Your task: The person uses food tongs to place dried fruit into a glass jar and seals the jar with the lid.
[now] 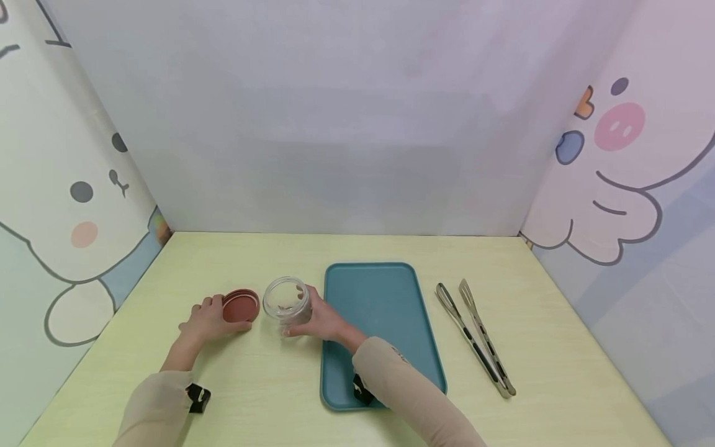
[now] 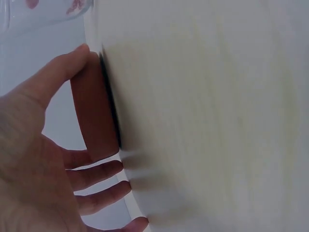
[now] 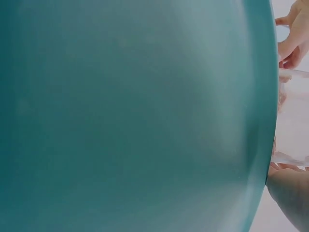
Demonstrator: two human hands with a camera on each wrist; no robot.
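In the head view, my left hand point(image 1: 208, 323) is at the left of the table, pinching a round reddish-brown lid point(image 1: 241, 307) between thumb and fingers. The left wrist view has the lid point(image 2: 94, 106) flat against the tabletop, thumb on one side and fingertips on the other. A clear jar point(image 1: 286, 304) stands upright and uncovered just right of the lid. My right hand point(image 1: 325, 320) grips the jar from its right side, thumb toward the near side. At the right wrist view's edge, the jar point(image 3: 294, 116) shows some small brownish patches low down.
A teal rectangular tray point(image 1: 368, 298) lies right of the jar, under my right forearm. Farther right, metal tongs point(image 1: 475, 338) with dark grip strips lie spread on the pale wooden table point(image 1: 268, 397). A plain screen point(image 1: 346, 155) closes the back, and printed cloths hang at both sides.
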